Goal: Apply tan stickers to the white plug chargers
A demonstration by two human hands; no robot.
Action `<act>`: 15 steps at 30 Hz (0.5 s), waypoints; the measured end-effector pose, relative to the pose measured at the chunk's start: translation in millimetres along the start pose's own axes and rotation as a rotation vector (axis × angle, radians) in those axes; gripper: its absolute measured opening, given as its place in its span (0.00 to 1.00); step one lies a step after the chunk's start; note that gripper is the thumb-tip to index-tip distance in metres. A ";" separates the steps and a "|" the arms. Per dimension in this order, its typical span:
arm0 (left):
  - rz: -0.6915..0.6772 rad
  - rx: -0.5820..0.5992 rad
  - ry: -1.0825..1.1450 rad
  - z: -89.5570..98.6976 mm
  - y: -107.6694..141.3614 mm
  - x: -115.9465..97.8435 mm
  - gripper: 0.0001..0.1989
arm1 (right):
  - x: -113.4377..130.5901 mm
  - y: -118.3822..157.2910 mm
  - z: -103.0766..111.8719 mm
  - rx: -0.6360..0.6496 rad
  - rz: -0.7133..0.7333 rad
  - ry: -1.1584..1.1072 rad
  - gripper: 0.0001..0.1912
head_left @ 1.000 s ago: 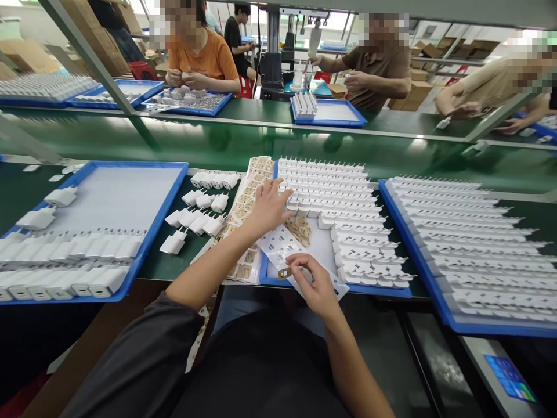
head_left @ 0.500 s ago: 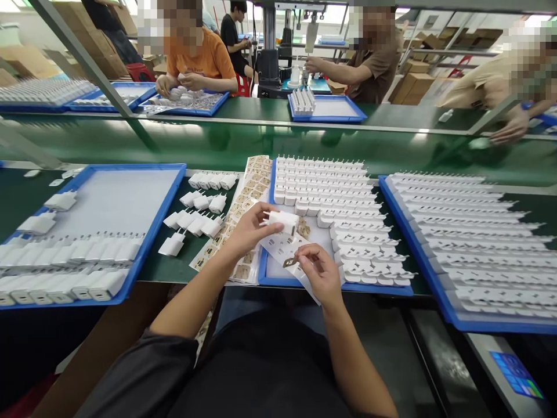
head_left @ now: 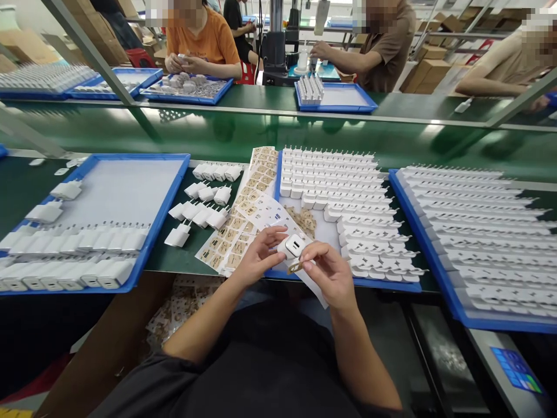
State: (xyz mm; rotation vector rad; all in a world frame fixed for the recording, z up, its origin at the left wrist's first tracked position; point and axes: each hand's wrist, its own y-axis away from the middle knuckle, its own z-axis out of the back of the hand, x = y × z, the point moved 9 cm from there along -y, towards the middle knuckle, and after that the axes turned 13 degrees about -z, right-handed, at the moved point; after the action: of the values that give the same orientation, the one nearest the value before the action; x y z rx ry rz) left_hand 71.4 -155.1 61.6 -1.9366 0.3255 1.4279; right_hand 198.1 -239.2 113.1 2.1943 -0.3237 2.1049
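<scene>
My left hand [head_left: 260, 255] is closed on a white plug charger [head_left: 290, 247], whose end face with a dark-edged port is turned up toward me. Between the thumb and fingers of my right hand [head_left: 328, 273] is a small brown sticker [head_left: 295, 266], close beside the charger's port end. Under my hands lies a white sticker sheet [head_left: 278, 216], partly peeled. More sheets with brown stickers [head_left: 227, 239] are spread to the left of it. A heap of brown sticker pieces [head_left: 302, 219] rests in the blue tray [head_left: 322, 229] behind my hands, beside rows of chargers [head_left: 326, 177].
At the left, a blue tray [head_left: 183, 174] holds chargers along its near side. Several loose chargers [head_left: 204, 213] lie on the green table between trays. A full blue tray [head_left: 418, 232] stands at the right. Across the green divider [head_left: 209, 130], co-workers sit at another bench.
My left hand has brought the charger lower and turned its port end toward me. My right hand has moved the sticker right up to the charger. The view has shifted slightly.
</scene>
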 end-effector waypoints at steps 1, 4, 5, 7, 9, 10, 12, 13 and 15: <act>-0.022 0.036 -0.025 -3.8 0.4 -2.1 0.24 | -1.4 0.5 -0.6 -0.008 -0.014 -0.012 0.01; -0.071 0.109 -0.162 -11.1 1.8 -7.1 0.24 | -6.7 1.5 -2.2 -0.015 -0.062 -0.039 0.03; -0.074 0.114 -0.217 -11.5 2.1 -7.8 0.25 | -7.9 2.2 -3.2 -0.006 -0.077 -0.046 0.03; -0.083 0.099 -0.332 -9.5 2.3 -10.2 0.26 | -9.6 4.3 -5.1 0.018 -0.107 -0.052 0.03; -0.118 0.085 -0.428 -7.6 2.1 -15.6 0.23 | -10.0 6.2 -1.2 -0.012 -0.127 -0.044 0.03; -0.146 0.085 -0.460 -7.7 1.8 -19.0 0.22 | -9.9 6.8 3.5 -0.056 -0.132 -0.032 0.03; -0.194 0.102 -0.491 -9.6 1.5 -24.3 0.21 | -9.9 6.8 14.0 -0.159 -0.136 0.007 0.03; -0.205 0.114 -0.494 -10.9 1.4 -25.3 0.21 | -10.2 6.1 17.7 -0.196 -0.139 0.030 0.03; -0.205 0.140 -0.494 -13.3 1.1 -24.8 0.21 | -11.9 3.2 19.7 -0.216 -0.147 0.070 0.04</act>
State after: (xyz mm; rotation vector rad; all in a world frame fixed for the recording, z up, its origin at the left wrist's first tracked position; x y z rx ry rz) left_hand 71.6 -169.6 85.7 -1.4026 -0.0047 1.6350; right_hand 216.3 -245.3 99.9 1.9569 -0.3536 1.9634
